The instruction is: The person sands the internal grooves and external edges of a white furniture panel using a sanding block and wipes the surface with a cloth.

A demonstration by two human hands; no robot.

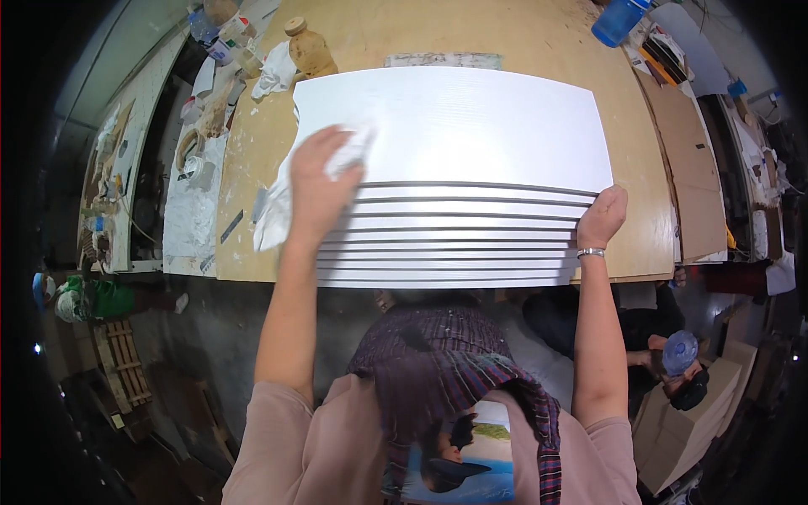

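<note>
A dusty-pink, short-sleeved shirt [273, 425] with a blue-toned printed picture [492, 463] is worn, partly covered by a dark, checked, pale-flecked apron [433, 332]. The right wrist [592, 245] is circled by a silvery band [591, 252].

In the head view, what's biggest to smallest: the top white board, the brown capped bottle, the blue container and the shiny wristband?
1. Top white board: largest.
2. Brown capped bottle and blue container: too alike to rank.
3. Shiny wristband: smallest.
</note>
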